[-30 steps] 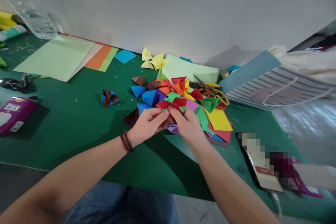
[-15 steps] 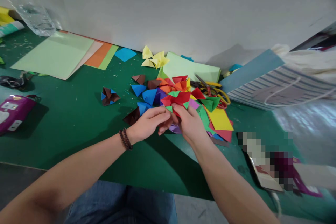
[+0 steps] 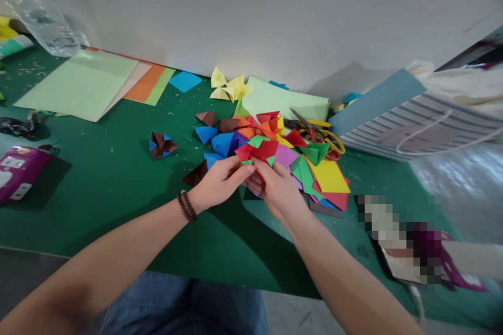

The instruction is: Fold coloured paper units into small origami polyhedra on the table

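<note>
Green surface (image 3: 118,183), pale wall (image 3: 236,10) behind, in my head view.
From afar I see the left hand (image 3: 220,186) and right hand (image 3: 285,191), each grip pinched closed on one red-and-green folded-paper piece (image 3: 262,149), held by a multicoloured folded-paper heap (image 3: 269,128); a brown-and-blue folded-paper cluster (image 3: 161,145) sits apart, leftward.

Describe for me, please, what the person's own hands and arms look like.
The left hand and right hand are ungloved, and both forearms are bare, without sleeves. A dark brown beaded bracelet in two rows circles the left wrist; the right shows none.
</note>
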